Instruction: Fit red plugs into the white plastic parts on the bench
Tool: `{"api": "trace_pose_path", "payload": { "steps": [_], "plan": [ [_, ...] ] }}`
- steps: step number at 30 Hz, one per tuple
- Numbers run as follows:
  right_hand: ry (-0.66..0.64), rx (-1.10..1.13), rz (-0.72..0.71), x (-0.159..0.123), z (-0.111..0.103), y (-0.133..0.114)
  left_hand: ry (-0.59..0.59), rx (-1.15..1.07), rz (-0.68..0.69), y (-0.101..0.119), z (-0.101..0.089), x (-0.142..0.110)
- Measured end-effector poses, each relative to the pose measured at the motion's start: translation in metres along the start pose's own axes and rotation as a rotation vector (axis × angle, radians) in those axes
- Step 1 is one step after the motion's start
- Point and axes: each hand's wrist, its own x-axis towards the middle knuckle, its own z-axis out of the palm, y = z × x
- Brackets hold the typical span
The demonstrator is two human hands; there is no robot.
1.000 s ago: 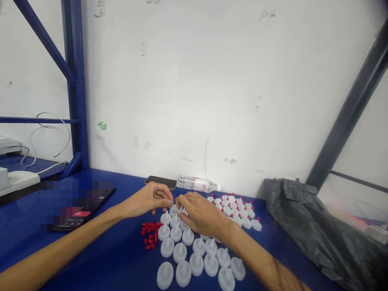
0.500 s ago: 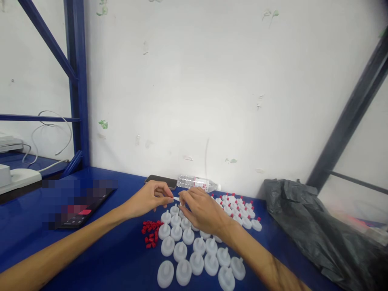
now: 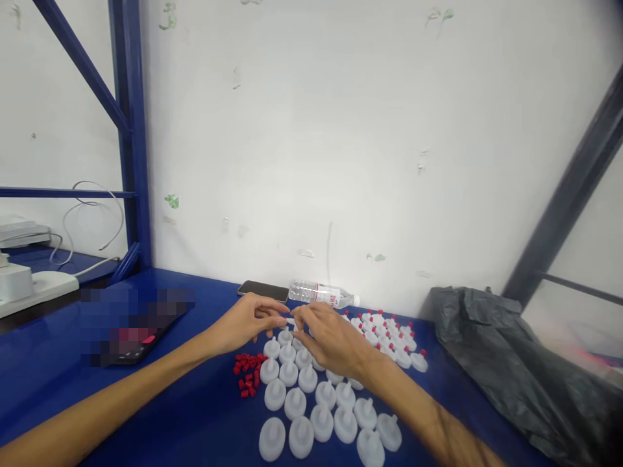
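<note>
My left hand (image 3: 256, 319) is closed in a pinch at the tip of a white nozzle (image 3: 290, 320); its fingers hide the small red cap glimpsed there earlier. From the other side my right hand (image 3: 327, 334) grips the white nozzle bottle, whose body is mostly covered by the fingers. Under and in front of both hands stand several uncapped white nozzle bottles (image 3: 294, 403), rounded with a short spout on top. A loose pile of red caps (image 3: 249, 371) lies left of them. Beyond my right hand sit several white bottles with red caps (image 3: 384, 332) on their spouts.
A phone (image 3: 263, 291) and a clear water bottle (image 3: 324, 294) lie by the wall. A black plastic bag (image 3: 479, 350) slumps at the right. A dark, partly blurred-out object (image 3: 139, 344) lies left on the blue table (image 3: 195, 415). Blue frame posts (image 3: 137, 136) rise behind.
The whole view has shifted slightly, with things sitting a little further right. Both hands stay together at the nozzle; the red bit at the left fingertips no longer shows.
</note>
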Motion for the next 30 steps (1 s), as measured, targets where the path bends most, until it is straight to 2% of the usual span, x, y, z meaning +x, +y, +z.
{"api": "trace_pose_path", "payload": {
  "steps": [6, 8, 12, 17, 22, 24, 26, 28, 30],
  "plan": [
    [-0.039, -0.081, -0.045, 0.002, -0.002, -0.003, 0.02, 0.332, 0.226, -0.004, 0.004, -0.002],
    [-0.031, -0.081, -0.053, 0.002, -0.003, -0.005, 0.037, 0.38, 0.243, 0.0, 0.004, -0.005],
    [-0.038, -0.043, -0.054, 0.0, 0.0, -0.007, 0.017, 0.375, 0.205, 0.006, 0.007, -0.01],
    [-0.124, -0.064, -0.046, 0.002, 0.002, -0.008, -0.004, 0.323, 0.185, 0.002, 0.012, -0.008],
    [-0.066, 0.006, -0.005, 0.009, -0.019, 0.003, 0.095, 0.291, 0.234, 0.0, 0.01, -0.003],
    [-0.049, 0.005, 0.057, 0.008, -0.028, 0.015, 0.145, 0.376, 0.233, -0.004, 0.007, -0.002],
    [-0.039, 0.009, 0.184, 0.003, -0.034, 0.03, 0.169, 0.475, 0.219, -0.011, 0.004, -0.002],
    [-0.04, 0.022, 0.296, -0.004, -0.035, 0.043, 0.166, 0.536, 0.208, -0.019, 0.003, -0.001],
    [-0.058, 0.035, 0.333, -0.01, -0.032, 0.052, 0.151, 0.556, 0.214, -0.026, 0.003, -0.001]
  ]
}}
